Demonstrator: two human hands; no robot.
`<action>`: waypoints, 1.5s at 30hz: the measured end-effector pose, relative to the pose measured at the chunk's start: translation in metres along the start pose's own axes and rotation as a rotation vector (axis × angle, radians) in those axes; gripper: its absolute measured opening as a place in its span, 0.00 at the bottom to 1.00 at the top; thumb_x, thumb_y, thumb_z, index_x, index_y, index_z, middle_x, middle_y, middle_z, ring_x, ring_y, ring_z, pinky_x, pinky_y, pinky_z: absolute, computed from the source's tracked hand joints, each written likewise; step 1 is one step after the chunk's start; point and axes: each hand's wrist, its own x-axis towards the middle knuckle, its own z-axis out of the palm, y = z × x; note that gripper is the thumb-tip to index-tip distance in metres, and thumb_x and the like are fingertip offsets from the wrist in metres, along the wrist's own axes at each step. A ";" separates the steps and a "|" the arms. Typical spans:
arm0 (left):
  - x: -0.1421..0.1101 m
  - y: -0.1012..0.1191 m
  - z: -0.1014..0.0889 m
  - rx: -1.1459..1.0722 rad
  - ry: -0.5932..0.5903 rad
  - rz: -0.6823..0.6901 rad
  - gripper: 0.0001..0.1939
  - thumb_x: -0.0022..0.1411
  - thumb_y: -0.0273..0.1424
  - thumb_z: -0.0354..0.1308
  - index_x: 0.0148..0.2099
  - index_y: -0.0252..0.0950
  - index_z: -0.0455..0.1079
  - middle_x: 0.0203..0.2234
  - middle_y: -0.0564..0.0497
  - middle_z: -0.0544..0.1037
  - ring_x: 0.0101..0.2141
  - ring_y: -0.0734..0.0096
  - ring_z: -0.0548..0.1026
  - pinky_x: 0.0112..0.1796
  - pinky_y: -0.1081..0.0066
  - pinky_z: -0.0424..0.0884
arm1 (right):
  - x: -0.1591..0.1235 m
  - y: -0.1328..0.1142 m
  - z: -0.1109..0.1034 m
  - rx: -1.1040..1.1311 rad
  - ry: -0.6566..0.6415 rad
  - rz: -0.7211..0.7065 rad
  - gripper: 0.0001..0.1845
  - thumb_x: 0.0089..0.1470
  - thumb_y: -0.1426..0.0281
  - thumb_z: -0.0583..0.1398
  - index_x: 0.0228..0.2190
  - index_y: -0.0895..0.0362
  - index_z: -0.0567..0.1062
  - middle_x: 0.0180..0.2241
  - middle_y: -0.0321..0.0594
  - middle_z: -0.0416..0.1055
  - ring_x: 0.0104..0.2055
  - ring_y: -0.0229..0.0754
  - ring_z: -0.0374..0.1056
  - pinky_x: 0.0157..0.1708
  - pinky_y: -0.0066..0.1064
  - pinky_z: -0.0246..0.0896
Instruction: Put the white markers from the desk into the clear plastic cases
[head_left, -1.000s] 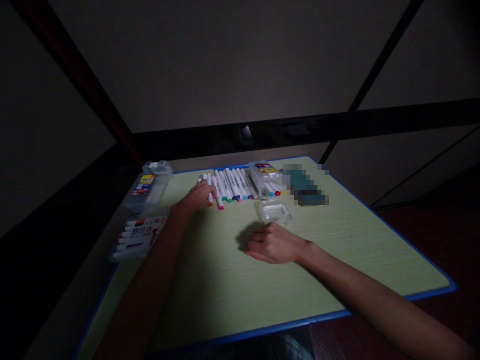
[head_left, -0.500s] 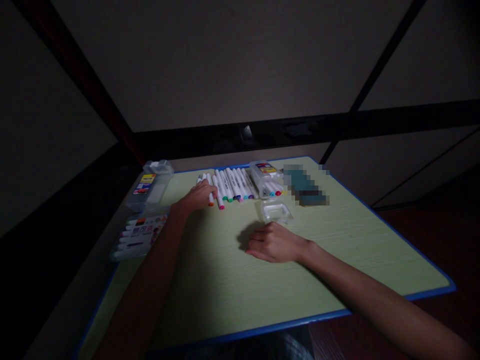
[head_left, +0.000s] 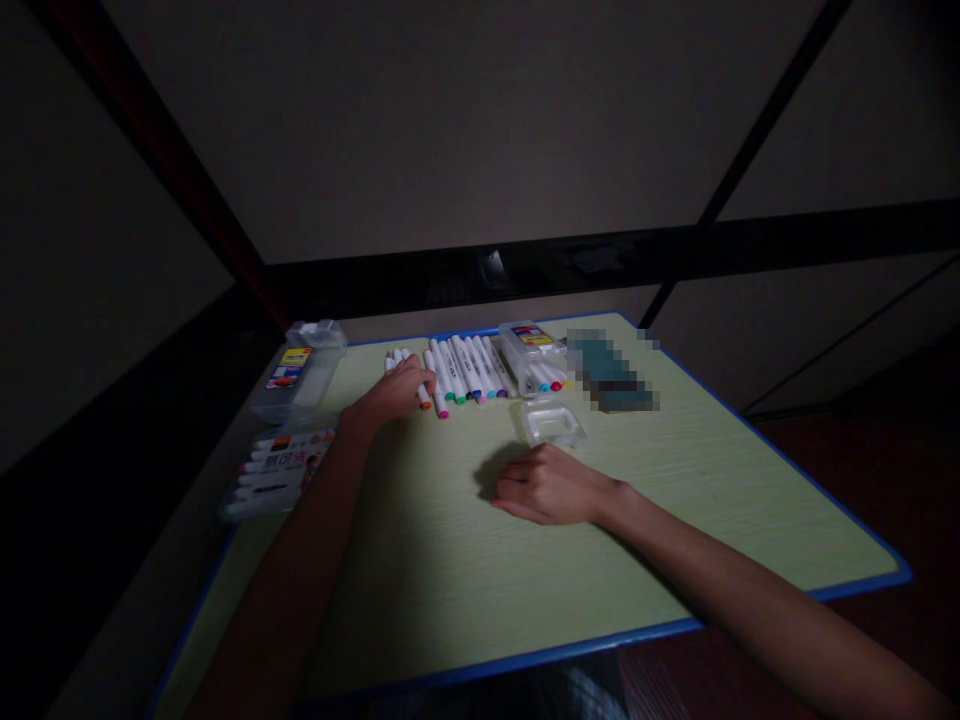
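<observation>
My left hand (head_left: pixel 395 390) is at the left end of a row of white markers (head_left: pixel 469 368), its fingers closed around a few of them. An orange-ended marker (head_left: pixel 424 404) pokes out beside its fingertips, and other marker ends show above the knuckles; the palm hides the rest. Just right of it lies a pink-ended marker (head_left: pixel 442 412). My right hand (head_left: pixel 544 486) rests on the table as a loose fist, with nothing visible in it. Close in front of that fist sits a small clear plastic lid (head_left: pixel 553 422).
A clear case (head_left: pixel 525 352) with several markers lies right of the row, beside a pixelated teal object (head_left: pixel 607 370). On the left are an open clear case (head_left: pixel 304 370) and a filled marker pack (head_left: pixel 274 468). The pale green table (head_left: pixel 480 600) has a blue edge.
The markers under my left hand have tilted, their far ends shifting left. That hand has barely moved, and my right hand stays in place.
</observation>
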 end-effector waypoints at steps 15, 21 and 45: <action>0.000 0.010 -0.018 -0.086 0.149 -0.007 0.08 0.50 0.20 0.52 0.33 0.34 0.69 0.31 0.50 0.64 0.36 0.68 0.66 0.37 0.70 0.64 | 0.001 -0.001 -0.001 -0.012 0.036 0.003 0.20 0.61 0.68 0.46 0.22 0.59 0.69 0.19 0.36 0.67 0.20 0.32 0.60 0.21 0.32 0.41; -0.001 0.019 -0.030 -0.191 0.256 -0.007 0.07 0.51 0.22 0.53 0.35 0.33 0.69 0.35 0.50 0.67 0.32 0.73 0.66 0.34 0.72 0.64 | 0.001 -0.001 -0.002 -0.028 0.052 -0.005 0.21 0.61 0.68 0.46 0.21 0.59 0.69 0.19 0.36 0.68 0.20 0.33 0.60 0.20 0.31 0.41; -0.020 0.082 -0.082 -0.221 0.244 0.184 0.07 0.54 0.28 0.56 0.35 0.34 0.73 0.30 0.52 0.76 0.29 0.75 0.70 0.32 0.75 0.64 | 0.001 0.000 -0.001 -0.049 0.041 0.019 0.20 0.61 0.67 0.47 0.23 0.59 0.69 0.20 0.34 0.67 0.21 0.32 0.59 0.21 0.29 0.42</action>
